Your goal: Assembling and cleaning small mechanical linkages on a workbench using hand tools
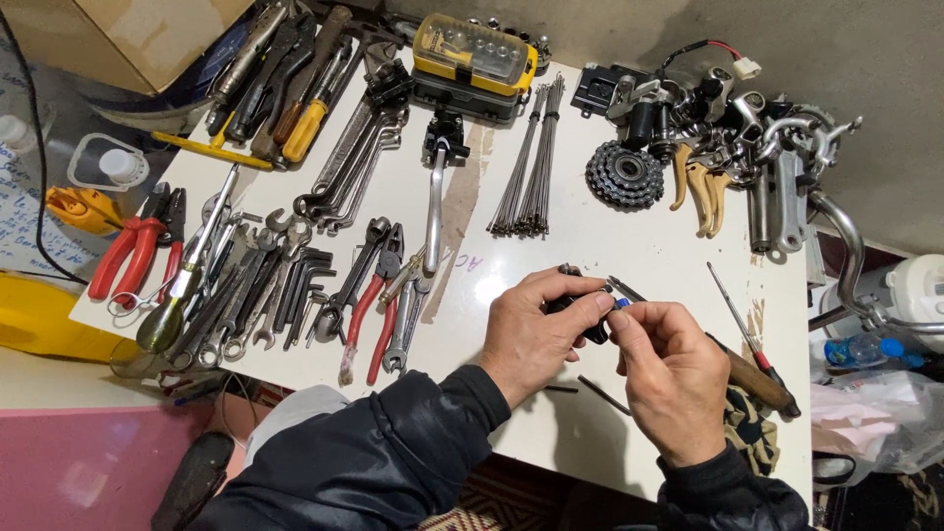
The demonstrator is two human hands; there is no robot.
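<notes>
Head view: at lower centre of the frame, above the white table (610, 236), the left hand (531, 339) grips a small black part (580, 307); the right hand (669, 379) pinches a blue-tipped piece (621, 303) against it. Fitting step; next needs fine alignment.

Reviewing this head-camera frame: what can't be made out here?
- Small black part: mostly wrapped by the left hand and right hand; its shape is unclear.
- Blue tip: too small to identify.
- Cardboard box: cut off by the top edge.
- Wooden handle: partly behind the right hand.
- Yellow case: contents too small.
</notes>
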